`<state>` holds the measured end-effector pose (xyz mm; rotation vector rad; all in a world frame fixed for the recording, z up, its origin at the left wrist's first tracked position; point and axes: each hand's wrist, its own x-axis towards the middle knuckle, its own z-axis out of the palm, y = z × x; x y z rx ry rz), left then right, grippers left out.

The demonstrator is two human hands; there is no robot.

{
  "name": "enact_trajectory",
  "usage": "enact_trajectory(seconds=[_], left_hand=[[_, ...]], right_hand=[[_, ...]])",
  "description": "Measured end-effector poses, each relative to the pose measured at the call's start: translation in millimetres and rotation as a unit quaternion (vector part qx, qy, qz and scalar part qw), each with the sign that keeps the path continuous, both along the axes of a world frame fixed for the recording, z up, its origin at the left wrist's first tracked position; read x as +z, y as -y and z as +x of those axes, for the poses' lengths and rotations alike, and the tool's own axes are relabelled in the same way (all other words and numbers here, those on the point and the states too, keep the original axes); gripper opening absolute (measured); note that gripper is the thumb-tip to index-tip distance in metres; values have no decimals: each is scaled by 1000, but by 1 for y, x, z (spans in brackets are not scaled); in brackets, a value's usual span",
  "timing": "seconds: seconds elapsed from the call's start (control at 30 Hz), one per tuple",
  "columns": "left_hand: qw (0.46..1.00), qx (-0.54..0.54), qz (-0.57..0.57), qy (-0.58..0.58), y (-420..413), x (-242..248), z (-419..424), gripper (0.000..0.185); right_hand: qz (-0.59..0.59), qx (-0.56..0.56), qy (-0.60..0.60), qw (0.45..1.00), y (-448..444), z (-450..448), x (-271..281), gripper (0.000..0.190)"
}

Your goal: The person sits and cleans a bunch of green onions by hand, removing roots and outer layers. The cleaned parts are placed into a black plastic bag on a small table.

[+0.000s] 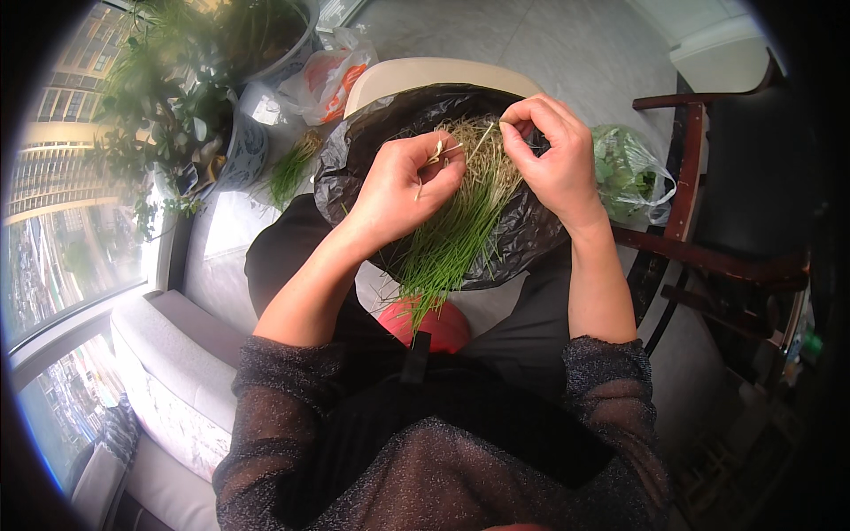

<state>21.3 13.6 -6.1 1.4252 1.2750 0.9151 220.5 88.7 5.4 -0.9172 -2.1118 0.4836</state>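
Note:
My left hand (415,176) is curled over the pile, with a few pale stems (436,154) held between its fingers. To its right, the thumb and forefinger of my right hand (554,149) are pinched together at the upper end of a thin pale stalk (480,143). Beneath both hands lies a bundle of grass-like green plants, perhaps chives (451,239), with dry, straw-coloured root ends pointing away from me. The bundle rests on a black plastic bag (345,159) spread open between my knees. Its green tips hang over the bag's near edge.
A beige stool or chair seat (451,70) is behind the bag. A small green bunch (292,169) lies on the floor at left, near potted plants (239,149) and a plastic bag (329,83). At right are a clear bag of leafy greens (624,172) and a wooden-framed chair (684,172).

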Motion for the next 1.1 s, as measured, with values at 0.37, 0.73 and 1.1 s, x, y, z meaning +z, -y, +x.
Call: enact_trajectory(seconds=[0.37, 0.73, 1.1], left_hand=[[1000, 0, 11, 4, 0, 0, -1, 11], [1000, -1, 8, -3, 1, 1, -1, 11], [996, -9, 4, 88, 0, -4, -3, 13]], right_hand=[[-224, 83, -65, 969, 5, 1, 6, 10], [-216, 57, -105, 969, 5, -3, -3, 9], [-245, -14, -168, 955, -8, 9, -11, 10]])
